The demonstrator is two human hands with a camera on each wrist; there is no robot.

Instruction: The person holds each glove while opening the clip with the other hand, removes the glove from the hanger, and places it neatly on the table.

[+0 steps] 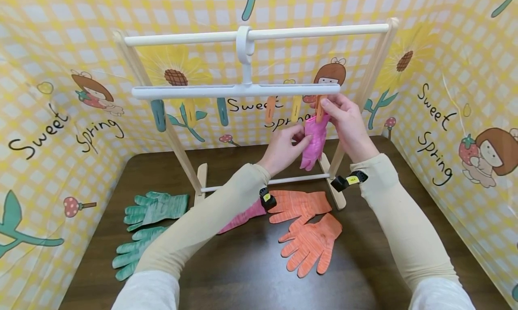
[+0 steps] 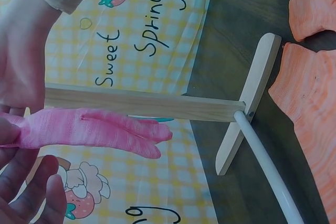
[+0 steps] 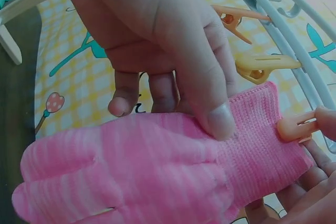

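A pink knit glove (image 1: 314,141) hangs fingers down below the right end of a white hanger (image 1: 194,92). My left hand (image 1: 281,150) pinches the glove near its cuff, the thumb lying flat on the knit in the right wrist view. With thumb and fingers, my right hand (image 1: 351,125) grips the end orange clip (image 1: 319,111) at the cuff's edge. The clip's tip overlaps the cuff (image 3: 262,129); how far it bites is hard to tell. Along the hanger hang more clips: a yellow clip (image 1: 296,108) and another orange clip (image 1: 270,110) are nearest.
The hanger hooks over the top bar (image 1: 307,32) of a wooden rack. On the dark table (image 1: 243,274) lie two orange gloves (image 1: 311,244), two green gloves (image 1: 162,208) and another pink glove (image 1: 243,217), partly behind my left forearm. Patterned cloth (image 1: 457,98) surrounds the table.
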